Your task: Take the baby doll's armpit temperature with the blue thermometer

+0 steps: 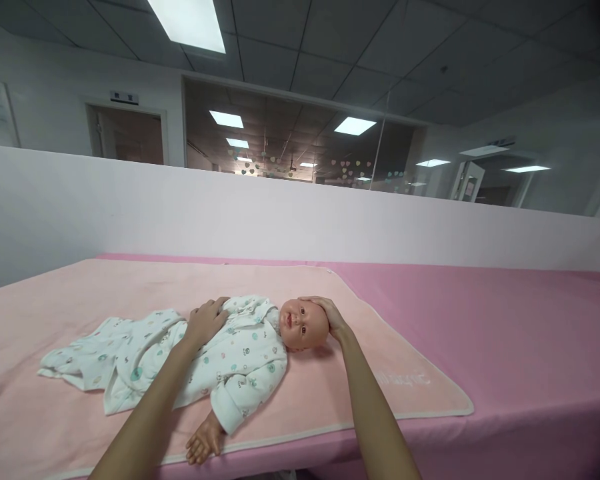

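Note:
A baby doll (300, 325) in a white patterned sleepsuit (240, 363) lies on its back across a light pink blanket (390, 360), head to the right. My left hand (206, 319) rests flat on the doll's chest with fingers spread. My right hand (330, 313) cups the top of the doll's head, fingers curved around it. The doll's bare hand (203, 440) reaches toward the blanket's near edge.
The blanket lies on a long table with a darker pink cover (520, 333). A low white partition wall (300, 220) runs behind the table. Beyond it are glass office walls and doors.

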`<state>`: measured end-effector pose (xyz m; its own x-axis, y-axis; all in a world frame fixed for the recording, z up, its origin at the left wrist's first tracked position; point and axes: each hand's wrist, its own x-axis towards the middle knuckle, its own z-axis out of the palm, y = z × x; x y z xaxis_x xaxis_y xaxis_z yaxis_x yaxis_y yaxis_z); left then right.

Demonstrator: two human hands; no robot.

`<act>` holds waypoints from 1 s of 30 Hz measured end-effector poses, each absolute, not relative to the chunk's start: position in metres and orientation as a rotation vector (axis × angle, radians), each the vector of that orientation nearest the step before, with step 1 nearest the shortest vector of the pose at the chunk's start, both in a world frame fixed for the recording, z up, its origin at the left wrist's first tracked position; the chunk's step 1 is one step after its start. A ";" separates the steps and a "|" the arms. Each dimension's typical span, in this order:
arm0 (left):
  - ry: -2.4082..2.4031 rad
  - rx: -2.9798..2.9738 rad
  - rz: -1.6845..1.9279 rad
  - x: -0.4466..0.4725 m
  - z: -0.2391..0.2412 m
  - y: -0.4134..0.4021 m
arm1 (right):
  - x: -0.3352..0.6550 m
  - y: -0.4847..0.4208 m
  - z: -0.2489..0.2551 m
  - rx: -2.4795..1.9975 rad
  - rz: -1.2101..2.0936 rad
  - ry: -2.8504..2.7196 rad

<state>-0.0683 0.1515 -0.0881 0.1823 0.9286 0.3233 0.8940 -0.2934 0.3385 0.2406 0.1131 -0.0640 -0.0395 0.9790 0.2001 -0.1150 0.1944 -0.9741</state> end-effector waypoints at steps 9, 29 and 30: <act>1.819 2.351 0.751 -0.067 -0.086 0.149 | 0.237 0.116 -0.066 -0.959 1.182 -1.167; 1.969 2.315 0.637 -0.066 -0.094 0.159 | 0.242 0.125 -0.076 -0.941 1.102 -1.202; 1.996 2.292 0.607 -0.066 -0.094 0.160 | 0.241 0.125 -0.076 -0.947 1.103 -1.192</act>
